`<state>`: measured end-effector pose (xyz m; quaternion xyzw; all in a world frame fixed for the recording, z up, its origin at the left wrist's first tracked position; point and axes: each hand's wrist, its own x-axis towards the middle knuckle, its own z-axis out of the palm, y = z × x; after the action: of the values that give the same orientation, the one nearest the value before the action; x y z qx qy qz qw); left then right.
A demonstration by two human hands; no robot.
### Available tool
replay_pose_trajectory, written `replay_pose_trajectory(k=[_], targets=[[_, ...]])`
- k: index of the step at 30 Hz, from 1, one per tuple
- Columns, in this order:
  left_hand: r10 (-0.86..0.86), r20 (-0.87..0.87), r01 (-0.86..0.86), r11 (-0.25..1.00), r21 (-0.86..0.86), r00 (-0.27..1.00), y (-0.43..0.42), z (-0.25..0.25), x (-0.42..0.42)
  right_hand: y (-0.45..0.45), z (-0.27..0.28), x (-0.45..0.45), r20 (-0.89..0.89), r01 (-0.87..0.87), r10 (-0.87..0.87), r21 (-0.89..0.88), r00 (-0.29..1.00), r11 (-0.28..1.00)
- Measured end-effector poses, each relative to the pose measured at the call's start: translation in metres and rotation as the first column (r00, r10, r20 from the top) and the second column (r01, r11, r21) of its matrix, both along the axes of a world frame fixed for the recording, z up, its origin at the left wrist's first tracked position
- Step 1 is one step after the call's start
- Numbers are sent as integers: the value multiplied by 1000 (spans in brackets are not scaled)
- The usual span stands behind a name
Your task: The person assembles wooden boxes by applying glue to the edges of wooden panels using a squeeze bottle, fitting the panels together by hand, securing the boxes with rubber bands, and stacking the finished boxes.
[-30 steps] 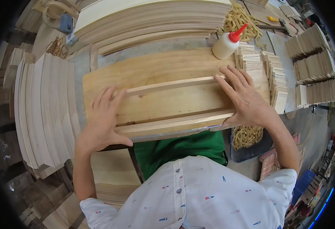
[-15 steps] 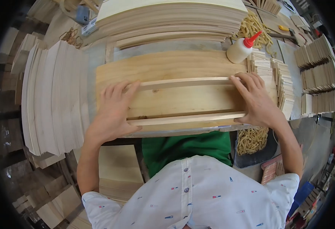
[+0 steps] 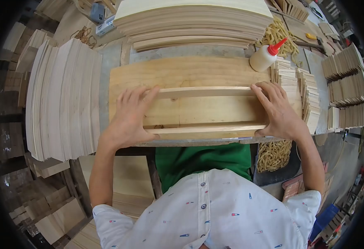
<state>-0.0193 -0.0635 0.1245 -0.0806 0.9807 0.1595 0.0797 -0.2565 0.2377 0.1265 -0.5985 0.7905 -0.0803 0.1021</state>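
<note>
A long narrow wooden frame, its two long strips standing on edge, lies on a broad wooden board before me. At its left end my left hand grips across both strips, fingers at the far one and thumb at the near one. The opposite end is held likewise by my right hand. My palms hide the frame's short ends. Past the board's far right part stands a white glue bottle with a red nozzle. Small wooden slats are piled just right of my right hand.
Tall stacks of thin wooden panels stand at left and at the back. More bundled slats line the right edge. Rubber bands lie behind the bottle and in a dark tray below the table's front edge.
The view has shifted slightly, so most things sit a little farther right. Both hands keep the same hold on the frame.
</note>
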Motion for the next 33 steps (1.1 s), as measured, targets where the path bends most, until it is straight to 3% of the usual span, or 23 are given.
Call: replay_pose_trajectory(k=[4,12,15,16,17,18,19,21,22,24,29,31,33], targets=[[-36,-29,35,998,-43,999,1,-3,2,1,-2,3,-31,-8,9,16,999,1000],[-20,43,17,998,54,999,-1,0,-2,1,0,3,-1,31,-31,91,1000,995],[1,-44,1,999,50,999,-7,-7,14,18,2,-4,-33,33,-31,50,999,998],[105,-117,-86,984,153,988,-11,-10,22,27,4,-9,106,137,-130,-67,986,988],[212,-170,-163,951,265,962,-15,-13,31,37,4,-15,250,253,-206,-173,946,952],[383,-174,-261,837,482,907,-14,-17,35,43,-1,-20,267,404,-331,-296,905,866],[540,-125,-330,664,671,832,-12,-21,39,51,-8,-28,246,423,-361,-289,900,859],[574,-129,-310,601,737,808,-13,-39,41,64,-23,-42,668,696,-455,-134,589,705],[626,-119,-314,536,784,771,-11,-45,40,67,-30,-43,658,708,-470,-137,588,693],[633,-93,-313,498,809,769,-5,-45,37,63,-38,-43,803,701,-387,-52,453,712],[664,-67,-332,455,826,745,2,-41,31,51,-33,-39,786,683,-410,-21,463,731],[665,-95,-329,483,812,741,1,-44,31,50,-31,-44,837,711,-462,132,293,691],[660,-101,-325,490,809,744,-2,-48,33,45,-30,-49,850,719,-475,183,227,670]])
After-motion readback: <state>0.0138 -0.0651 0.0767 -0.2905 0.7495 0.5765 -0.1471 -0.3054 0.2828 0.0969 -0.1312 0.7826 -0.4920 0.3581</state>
